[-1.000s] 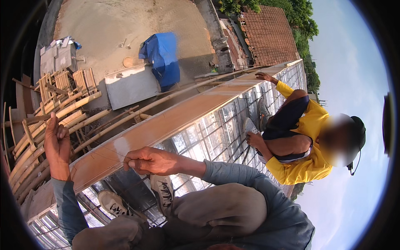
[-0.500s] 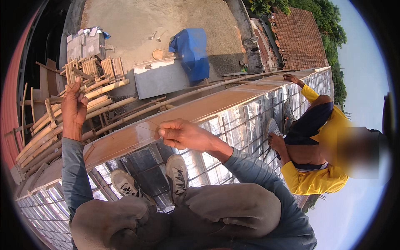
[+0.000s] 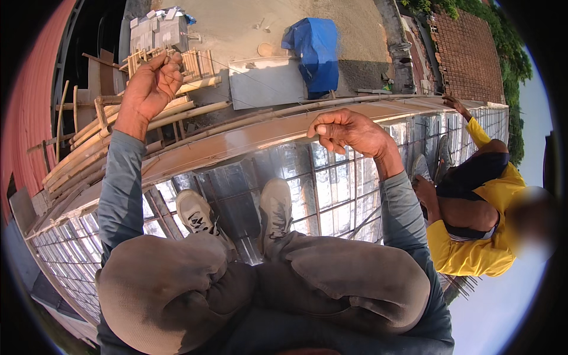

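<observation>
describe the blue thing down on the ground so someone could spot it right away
Look past the long brown edge board to the sandy ground below. Beside the flat grey slab lies a blue tarp bundle, the only bright blue thing among grey blocks and pale timber.

No packages, labels, signs or screens apparent.

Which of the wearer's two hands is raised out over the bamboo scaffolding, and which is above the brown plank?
The left hand, closed in a fist, is over the pale bamboo scaffold poles. The right hand, fingers curled, is above the long brown wooden plank.
</observation>
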The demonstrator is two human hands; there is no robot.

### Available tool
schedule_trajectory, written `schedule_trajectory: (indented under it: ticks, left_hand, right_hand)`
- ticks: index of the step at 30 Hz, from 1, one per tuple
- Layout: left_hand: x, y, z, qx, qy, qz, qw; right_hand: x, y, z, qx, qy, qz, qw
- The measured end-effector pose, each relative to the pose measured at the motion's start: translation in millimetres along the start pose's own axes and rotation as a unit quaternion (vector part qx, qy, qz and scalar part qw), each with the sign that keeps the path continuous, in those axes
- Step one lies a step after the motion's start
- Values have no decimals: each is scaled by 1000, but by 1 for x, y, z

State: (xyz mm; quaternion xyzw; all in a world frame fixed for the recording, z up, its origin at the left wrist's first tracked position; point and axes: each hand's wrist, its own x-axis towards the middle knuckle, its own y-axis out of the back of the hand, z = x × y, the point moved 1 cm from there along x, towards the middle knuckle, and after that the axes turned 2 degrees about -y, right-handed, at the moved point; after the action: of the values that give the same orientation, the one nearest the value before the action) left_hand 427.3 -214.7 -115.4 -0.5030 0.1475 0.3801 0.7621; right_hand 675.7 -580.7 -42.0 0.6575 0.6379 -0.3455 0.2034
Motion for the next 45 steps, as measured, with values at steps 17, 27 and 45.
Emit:
schedule_trajectory:
  ticks: [17,27,45]
  left_hand:
    - [4,8,22,58,-88,-73,992]
    - [-6,10,45,6,-45,-89,995]
    - [-13,22,52,98,-231,-59,966]
  right_hand:
    - [-8,-16,22,70,-7,-33,997]
    - [-2,-25,17,30,-5,-34,999]
    - [-2,-29,24,-99,-124,-55,986]
